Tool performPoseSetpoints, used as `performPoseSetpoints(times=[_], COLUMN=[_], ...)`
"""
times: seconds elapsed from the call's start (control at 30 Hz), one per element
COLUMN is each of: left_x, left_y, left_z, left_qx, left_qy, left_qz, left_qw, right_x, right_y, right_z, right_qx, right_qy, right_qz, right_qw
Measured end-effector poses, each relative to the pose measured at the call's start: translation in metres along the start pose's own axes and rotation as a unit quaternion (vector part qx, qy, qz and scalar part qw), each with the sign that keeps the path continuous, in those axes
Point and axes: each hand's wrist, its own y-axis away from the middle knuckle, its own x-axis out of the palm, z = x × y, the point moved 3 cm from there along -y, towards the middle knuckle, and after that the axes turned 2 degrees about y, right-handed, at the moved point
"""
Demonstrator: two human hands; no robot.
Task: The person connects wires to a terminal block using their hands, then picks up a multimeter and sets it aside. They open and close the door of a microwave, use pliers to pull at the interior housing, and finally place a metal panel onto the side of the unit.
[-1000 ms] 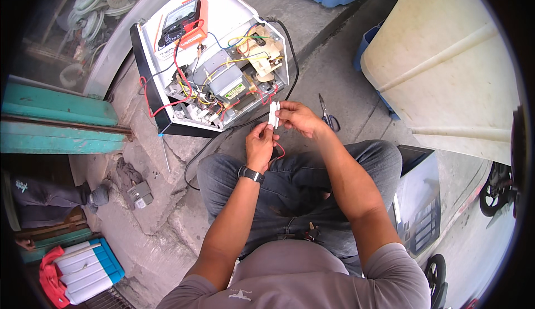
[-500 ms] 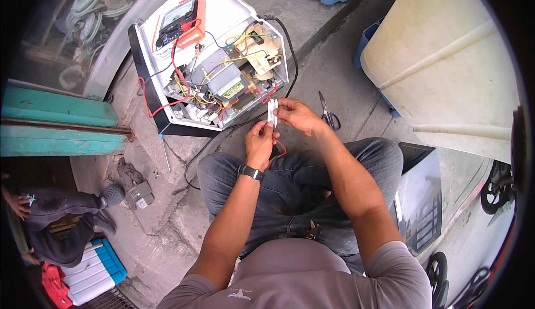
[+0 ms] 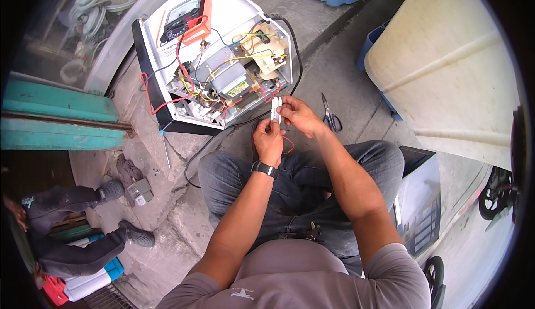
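My left hand (image 3: 270,137) and my right hand (image 3: 299,116) meet over my lap, both closed on a slim white plastic piece (image 3: 276,108). Left fingers pinch its lower end, while the right thumb and fingers hold its right side. A red wire (image 3: 289,144) curves out below the hands; where it joins is hidden. Just beyond stands an opened microwave oven (image 3: 281,22), its transformer (image 3: 223,68) and several coloured wires exposed. Red wires (image 3: 271,93) at its near right corner come close to the white piece.
An analog multimeter (image 3: 183,17) and an orange-white box (image 3: 202,28) lie on the oven. Scissors (image 3: 330,117) rest right of my hands. A thin screwdriver (image 3: 166,152) leans at the oven's near corner. A dark metal cover (image 3: 422,203) stands right; another person's legs (image 3: 83,253) are at left.
Both hands have shifted slightly right with the white piece, still gripping it. At left, the other person's lower leg has swung out toward the right.
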Motion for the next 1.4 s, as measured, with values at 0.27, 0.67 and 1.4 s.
performPoseSetpoints(times=[0.27, 0.67, 1.4], left_x=[0.002, -0.003, -0.005], left_y=[-0.002, 0.006, 0.007], left_z=[0.003, 0.008, -0.001], left_qx=[-0.029, -0.071, 0.001], left_qy=[0.036, 0.088, 0.041], left_qz=[-0.015, 0.004, -0.001], left_qw=[0.999, 0.994, 0.999], right_x=[-0.002, 0.001, 0.001], right_y=[0.0, -0.006, -0.015], right_z=[-0.002, -0.004, 0.014], right_qx=[0.001, 0.0, 0.015], right_qy=[0.001, -0.028, -0.014], right_qz=[0.006, -0.05, -0.055], right_qw=[1.0, 0.998, 0.998])
